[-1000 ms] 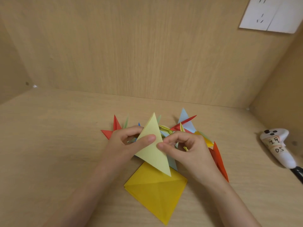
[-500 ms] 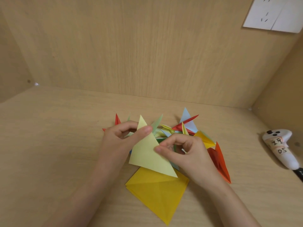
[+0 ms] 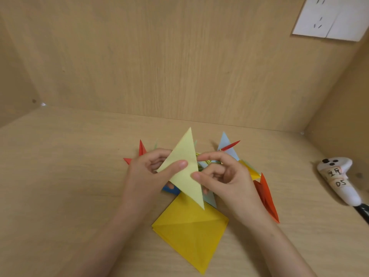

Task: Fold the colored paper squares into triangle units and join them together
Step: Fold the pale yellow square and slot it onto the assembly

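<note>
Pinching the pale yellow triangle [image 3: 182,170] with the thumb in front and the fingers behind, the left grip [image 3: 147,174] holds it raised above the counter [image 3: 60,186], one tip up and one tip down. The right grip [image 3: 227,182] pinches the triangle's opposite edge between thumb and curled forefinger. A stack of yellow squares [image 3: 191,234] lies flat just below both grips. Beyond the left grip pokes a red unit [image 3: 142,150]; beyond the right grip stands a light blue unit [image 3: 226,145]. An orange unit [image 3: 266,198] lies just outside the right grip, and a white controller [image 3: 337,180] rests well apart on that same side.
</note>
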{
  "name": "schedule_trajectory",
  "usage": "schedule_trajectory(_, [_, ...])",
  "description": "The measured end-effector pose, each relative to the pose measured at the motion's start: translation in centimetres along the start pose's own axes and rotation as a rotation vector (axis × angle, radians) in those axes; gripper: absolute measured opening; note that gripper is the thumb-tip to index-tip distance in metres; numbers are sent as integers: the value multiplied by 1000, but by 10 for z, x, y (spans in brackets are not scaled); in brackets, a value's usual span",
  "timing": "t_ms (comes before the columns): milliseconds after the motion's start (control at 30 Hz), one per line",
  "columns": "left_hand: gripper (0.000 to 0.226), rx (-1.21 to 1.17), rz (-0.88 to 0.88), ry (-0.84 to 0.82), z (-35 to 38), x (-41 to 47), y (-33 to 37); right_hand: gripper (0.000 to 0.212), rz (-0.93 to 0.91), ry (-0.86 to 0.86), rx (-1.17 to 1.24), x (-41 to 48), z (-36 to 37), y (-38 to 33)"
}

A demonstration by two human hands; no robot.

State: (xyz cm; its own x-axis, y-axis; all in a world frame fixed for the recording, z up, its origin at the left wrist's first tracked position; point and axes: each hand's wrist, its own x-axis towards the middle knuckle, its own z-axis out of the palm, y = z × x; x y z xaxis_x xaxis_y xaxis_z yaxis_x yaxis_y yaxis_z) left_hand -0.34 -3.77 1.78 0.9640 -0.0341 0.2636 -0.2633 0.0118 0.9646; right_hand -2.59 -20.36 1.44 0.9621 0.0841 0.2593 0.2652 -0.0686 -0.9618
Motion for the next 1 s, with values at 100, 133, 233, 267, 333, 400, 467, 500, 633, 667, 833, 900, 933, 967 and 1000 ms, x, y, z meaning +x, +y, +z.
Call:
schedule_trajectory(100, [11,-19,5,79,-2,2,0,44,32,-77,5,0,-1,0])
schedule_trajectory(133, [11,-26,7,107,-3,3,-1,47,35,-95,7,0,-1,0])
schedule_trajectory(233, [11,-61,4,165,-7,5,-1,39,-3,-94,-33,-1,-2,-2])
schedule_trajectory(267, [10,-69,-6,157,-8,6,-2,34,-46,-72,-64,-1,-3,-3])
schedule_trajectory(333, [7,-70,-25,101,-8,6,-2,33,-139,-32,-142,-2,-4,-4])
schedule_trajectory(400, [9,-66,-24,8,-6,4,-2,41,-193,-40,-244,-1,-4,-3])
schedule_trajectory(467, [13,-72,-29,-63,-3,3,-5,40,-244,-76,-325,-1,-3,-1])
schedule_trajectory(500, [14,-77,-35,-82,-3,2,-6,35,-271,-84,-341,0,-2,1])
schedule_trajectory(633, [20,-64,-8,-162,-2,2,-7,17,-263,-18,-215,2,-2,5])
schedule_trajectory(667, [20,-60,1,-183,-2,2,-7,13,-244,-11,-156,2,-2,5])
schedule_trajectory(833, [14,-71,1,-265,4,-2,-5,11,-135,100,74,4,-1,3])
schedule_trajectory(900, [19,-45,3,-277,4,-4,-5,16,-110,141,119,3,0,3])
schedule_trajectory(933, [21,-42,4,-276,4,-4,-5,16,-105,150,147,3,0,2])
schedule_trajectory(967, [23,-43,4,-271,3,-5,-4,17,-100,155,175,3,1,2])
schedule_trajectory(1000, [28,-44,2,-257,3,-5,-5,18,-95,156,199,3,1,1])
